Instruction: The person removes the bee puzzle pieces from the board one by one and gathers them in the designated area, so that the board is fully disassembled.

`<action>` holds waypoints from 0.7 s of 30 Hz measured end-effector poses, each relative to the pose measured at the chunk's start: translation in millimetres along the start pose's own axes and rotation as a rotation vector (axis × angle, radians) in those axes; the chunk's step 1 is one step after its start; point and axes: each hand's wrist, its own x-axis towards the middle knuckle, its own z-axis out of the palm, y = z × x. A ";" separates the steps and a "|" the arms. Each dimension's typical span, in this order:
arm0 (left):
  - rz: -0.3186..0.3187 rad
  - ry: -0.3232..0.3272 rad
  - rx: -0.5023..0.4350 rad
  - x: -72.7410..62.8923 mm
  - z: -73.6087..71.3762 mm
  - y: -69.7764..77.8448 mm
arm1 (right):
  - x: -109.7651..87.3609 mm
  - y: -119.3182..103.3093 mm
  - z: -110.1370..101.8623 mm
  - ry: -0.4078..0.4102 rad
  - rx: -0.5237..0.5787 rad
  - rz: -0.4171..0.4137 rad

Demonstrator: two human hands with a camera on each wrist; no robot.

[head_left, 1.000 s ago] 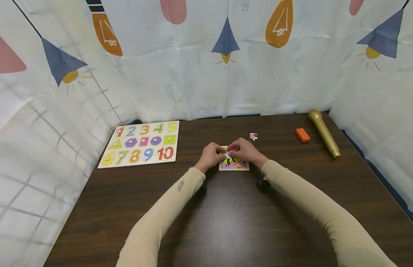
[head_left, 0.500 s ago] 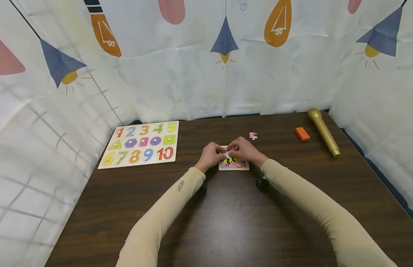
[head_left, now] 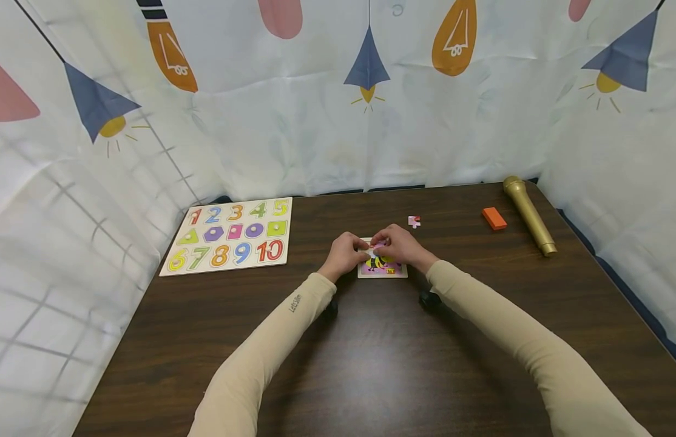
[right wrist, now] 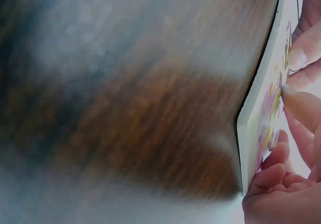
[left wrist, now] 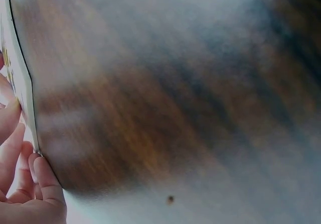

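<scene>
A small jigsaw puzzle (head_left: 383,268) with a bee on a pink ground lies flat in its pale frame in the middle of the table. Both hands meet over its upper part, the bent fingers and thumbs close together. From the left, my left hand (head_left: 343,256) pinches at a puzzle piece, with fingertips at the frame's edge in the left wrist view. My right hand (head_left: 402,247) pinches there from the right; its thumb (right wrist: 296,103) touches the picture. The piece under the fingertips is mostly hidden. One loose pink puzzle piece (head_left: 414,222) lies just behind the right hand.
At the left back lies a number-and-shape board (head_left: 244,243) with coloured pieces set in it. An orange block (head_left: 494,218) and a gold microphone (head_left: 530,217) lie at the right back of the dark wooden table (head_left: 371,364). Patterned white curtain (head_left: 327,133) surrounds the table's sides and back.
</scene>
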 end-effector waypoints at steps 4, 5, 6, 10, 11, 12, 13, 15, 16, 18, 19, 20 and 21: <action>-0.004 -0.002 -0.001 0.4 0.1 -0.3 | -0.2 -0.5 0.0 0.005 0.015 -0.008; -0.005 -0.004 -0.003 0.3 0.0 -0.2 | -0.1 -0.5 0.2 0.005 0.021 -0.011; -0.005 -0.005 -0.005 0.1 -0.1 -0.2 | -0.2 -0.9 0.3 0.006 0.027 -0.011; -0.009 -0.007 -0.015 0.2 -0.1 -0.6 | -0.9 -0.7 -0.7 -0.005 0.024 -0.004; -0.010 -0.008 -0.017 0.3 0.0 -0.6 | -1.2 -0.1 -1.3 -0.008 0.013 -0.005; -0.012 -0.009 -0.019 0.4 0.2 -0.8 | -1.4 0.7 -1.9 -0.013 0.005 -0.005; -0.016 -0.010 -0.022 0.5 0.3 -0.8 | -1.9 1.6 -2.5 -0.018 -0.002 -0.003; -0.024 -0.012 -0.026 0.4 0.6 -0.6 | -2.8 3.4 -3.4 -0.024 -0.011 0.000; -0.025 -0.013 -0.028 0.3 0.8 -0.5 | -2.8 4.4 -3.7 -0.023 -0.016 0.000; -0.028 -0.013 -0.029 0.0 1.0 -0.4 | -3.4 5.1 -4.1 -0.020 -0.018 -0.001; -0.030 -0.013 -0.030 -0.2 1.1 -0.3 | -3.5 5.2 -4.2 -0.016 -0.017 -0.001; -0.032 -0.015 -0.031 -0.4 1.0 -0.1 | -3.5 5.2 -4.3 -0.012 -0.019 -0.002; -0.033 -0.015 -0.032 -0.6 1.0 -0.1 | -3.6 4.9 -4.5 -0.008 -0.020 -0.001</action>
